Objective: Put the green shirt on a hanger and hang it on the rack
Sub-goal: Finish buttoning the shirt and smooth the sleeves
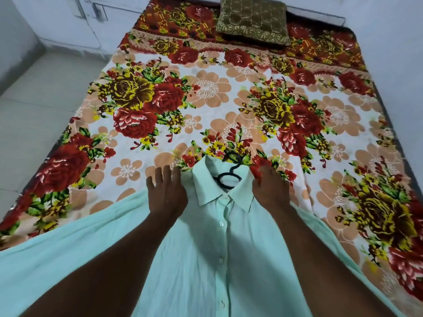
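A pale green button shirt [206,259] lies front up on the bed, collar pointing away from me. A black hanger [229,177] sits inside the neck; its hook and loop stick out past the collar, the rest is hidden under the cloth. My left hand [166,191] rests flat on the shirt's left shoulder with fingers spread. My right hand [269,186] lies on the right shoulder, fingers curled down at the shoulder seam; whether it pinches the cloth is unclear. No rack is in view.
The bed wears a floral sheet [206,99] in red, yellow and peach. A brown embroidered pillow [253,19] lies at the far end. Pale floor tiles [34,110] run along the left of the bed, with a white wall behind.
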